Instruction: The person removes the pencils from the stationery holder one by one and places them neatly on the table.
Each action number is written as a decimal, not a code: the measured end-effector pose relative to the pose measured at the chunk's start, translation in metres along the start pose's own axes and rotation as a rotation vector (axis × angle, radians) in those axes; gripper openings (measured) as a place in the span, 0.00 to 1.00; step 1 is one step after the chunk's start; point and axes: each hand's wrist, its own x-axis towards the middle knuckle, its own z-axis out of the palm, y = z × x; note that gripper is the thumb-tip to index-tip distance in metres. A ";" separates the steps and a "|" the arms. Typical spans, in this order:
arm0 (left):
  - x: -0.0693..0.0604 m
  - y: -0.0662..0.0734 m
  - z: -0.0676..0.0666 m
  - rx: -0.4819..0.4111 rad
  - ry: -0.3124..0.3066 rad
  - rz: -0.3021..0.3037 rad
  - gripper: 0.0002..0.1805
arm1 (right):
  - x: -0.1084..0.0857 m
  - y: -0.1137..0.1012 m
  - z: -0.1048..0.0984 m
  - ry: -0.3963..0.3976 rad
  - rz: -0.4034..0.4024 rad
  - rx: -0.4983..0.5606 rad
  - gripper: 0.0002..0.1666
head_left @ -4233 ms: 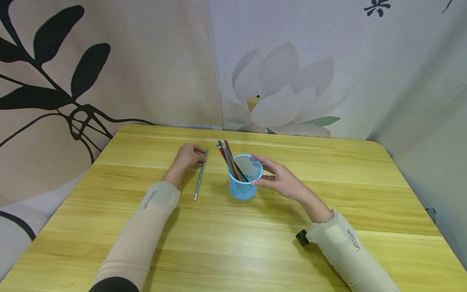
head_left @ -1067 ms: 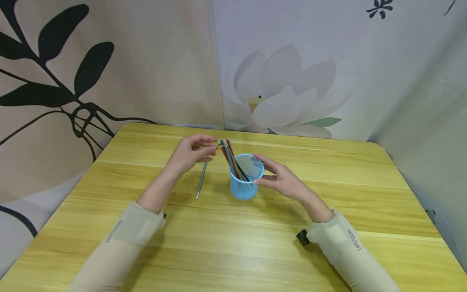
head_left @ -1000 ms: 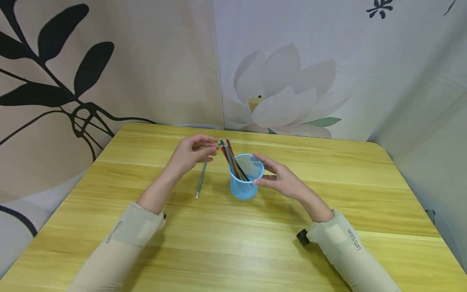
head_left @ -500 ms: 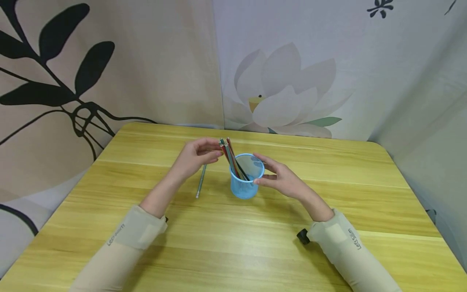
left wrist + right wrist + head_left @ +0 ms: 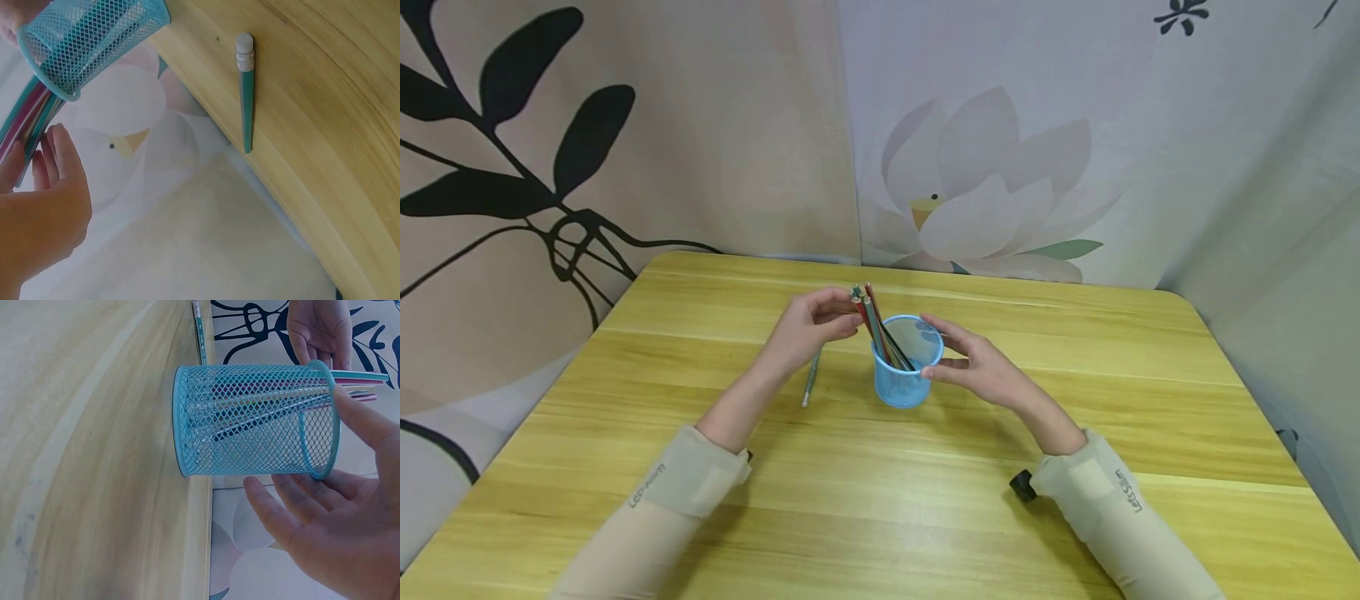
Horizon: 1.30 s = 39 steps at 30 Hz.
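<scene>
A light-blue mesh cup point(image 5: 902, 389) stands upright on the table, several pencils point(image 5: 872, 321) leaning left inside it. My left hand point(image 5: 805, 329) is at their upper ends; in the left wrist view the thumb and fingers of this hand point(image 5: 53, 206) lie on either side of the pencils point(image 5: 34, 115). My right hand point(image 5: 981, 365) holds the cup's right side, thumb and fingers spread around the rim, as the right wrist view shows with the cup point(image 5: 256, 419) and hand point(image 5: 350, 525). A green pencil point(image 5: 812, 379) with a white eraser lies left of the cup, partly hidden by my left hand.
The wooden table point(image 5: 880, 517) has its far edge close behind the hands. Printed curtains point(image 5: 737, 150) hang behind it. A black object point(image 5: 1022, 486) sits by the right sleeve's cuff.
My left hand has left the loose pencil and moved up and right to the pencils in the cup, its thumb coming against them in the last half second. My right hand has stayed on the cup.
</scene>
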 end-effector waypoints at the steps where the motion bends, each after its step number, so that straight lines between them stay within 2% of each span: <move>1: 0.000 0.000 0.000 -0.004 0.004 0.000 0.15 | 0.000 0.000 0.000 0.000 -0.001 0.001 0.46; 18: 0.002 0.000 0.002 -0.031 0.051 0.031 0.13 | 0.001 -0.002 0.001 0.006 -0.005 0.016 0.46; 27: 0.002 0.009 0.001 -0.018 0.092 0.053 0.14 | 0.001 -0.002 0.001 0.009 -0.005 0.010 0.46; 34: 0.001 0.016 -0.005 -0.038 0.102 0.086 0.14 | 0.001 -0.002 0.001 0.006 -0.009 0.005 0.46; 39: -0.001 0.021 -0.009 -0.043 0.133 0.105 0.14 | 0.000 -0.001 0.001 0.004 -0.009 0.008 0.46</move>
